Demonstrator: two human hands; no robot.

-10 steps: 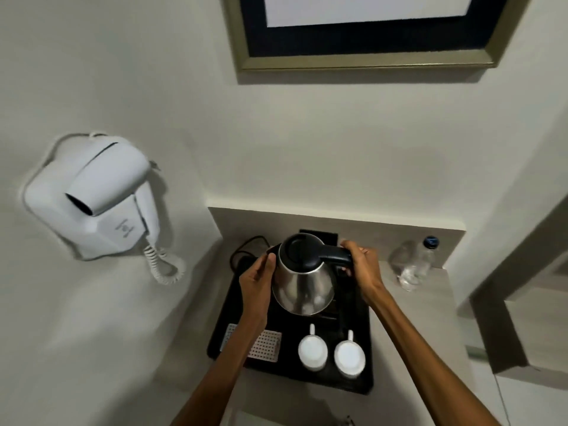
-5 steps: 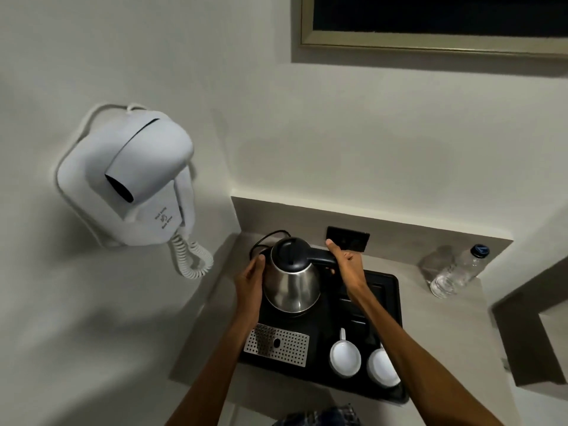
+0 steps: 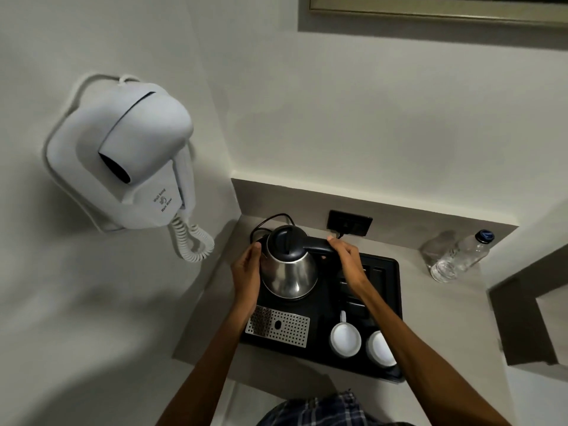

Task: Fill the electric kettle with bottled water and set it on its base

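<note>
A steel electric kettle with a black lid and handle stands at the back left of a black tray, its lid down. The base under it is hidden by the kettle body. My right hand is wrapped over the black handle. My left hand lies flat against the kettle's left side, fingers together. A clear water bottle with a dark blue cap stands at the back right of the counter, apart from both hands.
Two white cups sit upside down on the tray's front right, beside a perforated metal plate. A black wall socket is behind the kettle. A white wall hair dryer with coiled cord hangs at left. A step drops at right.
The kettle came down from a tilted, raised position to the tray's back left, both hands staying on it. The view shifted, so the dryer looks larger and closer.
</note>
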